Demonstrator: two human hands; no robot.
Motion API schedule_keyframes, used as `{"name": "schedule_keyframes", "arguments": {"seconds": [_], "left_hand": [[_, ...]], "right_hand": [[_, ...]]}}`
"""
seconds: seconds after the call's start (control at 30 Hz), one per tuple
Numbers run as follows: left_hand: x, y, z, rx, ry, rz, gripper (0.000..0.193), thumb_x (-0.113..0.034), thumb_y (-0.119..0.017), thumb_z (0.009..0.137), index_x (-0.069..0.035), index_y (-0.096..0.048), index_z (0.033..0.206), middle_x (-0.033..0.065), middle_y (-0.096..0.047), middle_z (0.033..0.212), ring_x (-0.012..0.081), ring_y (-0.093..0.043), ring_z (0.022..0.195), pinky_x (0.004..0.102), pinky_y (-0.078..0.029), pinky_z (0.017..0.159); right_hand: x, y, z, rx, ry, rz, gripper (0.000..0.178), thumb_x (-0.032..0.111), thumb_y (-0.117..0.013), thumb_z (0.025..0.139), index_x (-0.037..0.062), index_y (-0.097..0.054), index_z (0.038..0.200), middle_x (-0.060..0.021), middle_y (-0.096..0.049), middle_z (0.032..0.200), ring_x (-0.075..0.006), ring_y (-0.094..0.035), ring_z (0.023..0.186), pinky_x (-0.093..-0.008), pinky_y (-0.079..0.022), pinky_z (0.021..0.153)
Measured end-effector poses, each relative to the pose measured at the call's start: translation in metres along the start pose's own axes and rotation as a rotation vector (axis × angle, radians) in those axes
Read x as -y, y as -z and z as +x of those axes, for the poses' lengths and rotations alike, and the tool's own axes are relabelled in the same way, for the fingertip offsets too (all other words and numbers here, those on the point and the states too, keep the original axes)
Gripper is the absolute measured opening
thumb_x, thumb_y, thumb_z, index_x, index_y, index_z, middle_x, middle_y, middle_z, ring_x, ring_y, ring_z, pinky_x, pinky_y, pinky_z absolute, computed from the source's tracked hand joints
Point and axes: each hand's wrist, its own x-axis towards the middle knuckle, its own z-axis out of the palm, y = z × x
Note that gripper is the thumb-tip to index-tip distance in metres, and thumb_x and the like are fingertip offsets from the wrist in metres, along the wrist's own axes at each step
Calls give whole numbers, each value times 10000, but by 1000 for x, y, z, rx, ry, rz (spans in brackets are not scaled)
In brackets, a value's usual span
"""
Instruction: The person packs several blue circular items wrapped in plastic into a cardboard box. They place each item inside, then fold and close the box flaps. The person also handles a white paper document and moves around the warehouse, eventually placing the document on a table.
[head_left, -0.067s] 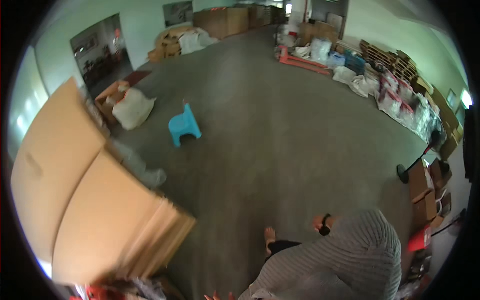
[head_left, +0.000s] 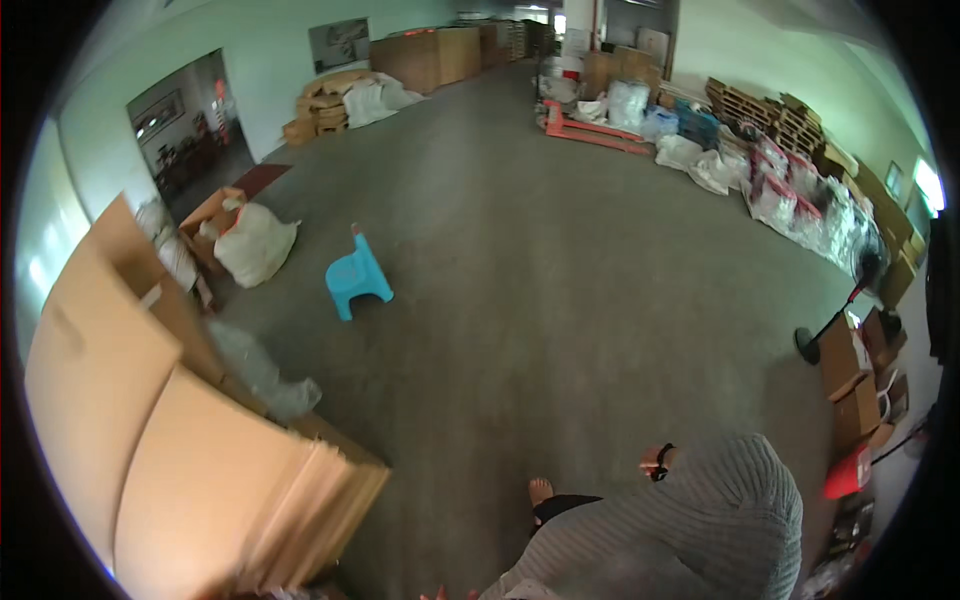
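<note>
My right hand (head_left: 650, 461), with a dark wristband, hangs beside my body below a ribbed grey sleeve (head_left: 690, 500). It is small and blurred, and nothing shows in it. Of my left hand (head_left: 438, 594) only fingertips reach over the lower edge, apart from each other, with nothing visible between them. Nearest to that hand is a stack of large cardboard sheets (head_left: 200, 480) on the left. A bare foot (head_left: 540, 490) is on the grey floor. Further ahead stands a light blue plastic stool (head_left: 358, 280).
Behind the cardboard lie clear plastic wrap (head_left: 262, 372) and a stuffed white sack (head_left: 254, 244). Opened boxes (head_left: 845, 355) and a red container (head_left: 848, 473) line the right. Wrapped bundles (head_left: 800, 205), wooden pallets (head_left: 765, 115) and a red pallet jack (head_left: 590, 130) stand farther off.
The view has shifted, so the stool and sack appear lower and further left. My left fingers have sunk toward the lower edge. More shows behind the cardboard.
</note>
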Motion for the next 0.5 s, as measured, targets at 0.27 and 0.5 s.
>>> {"name": "schedule_keyframes", "arguments": {"seconds": [0.27, 0.5], "left_hand": [[-226, 76, 109, -4, -395, -45, 638, -322, -637, 802, -67, -404, 1338, 159, -308, 1445, 366, -321, 1297, 480, -318, 1029], [-328, 152, 233, -171, -623, -312, 447, -162, -691, 751, -20, -566, 1156, 271, -390, 1363, 432, -372, 1257, 494, -296, 1035]], "right_hand": [[46, 121, 122, -50, 406, -577, 253, 260, -534, 821, 79, -656, 692, -95, -594, 609, -230, -530, 528, -396, -407, 530], [276, 222, 143, -150, 570, 583, 265, 318, -591, 837, 56, -630, 829, -42, -632, 680, -171, -599, 605, -325, -470, 532]]}}
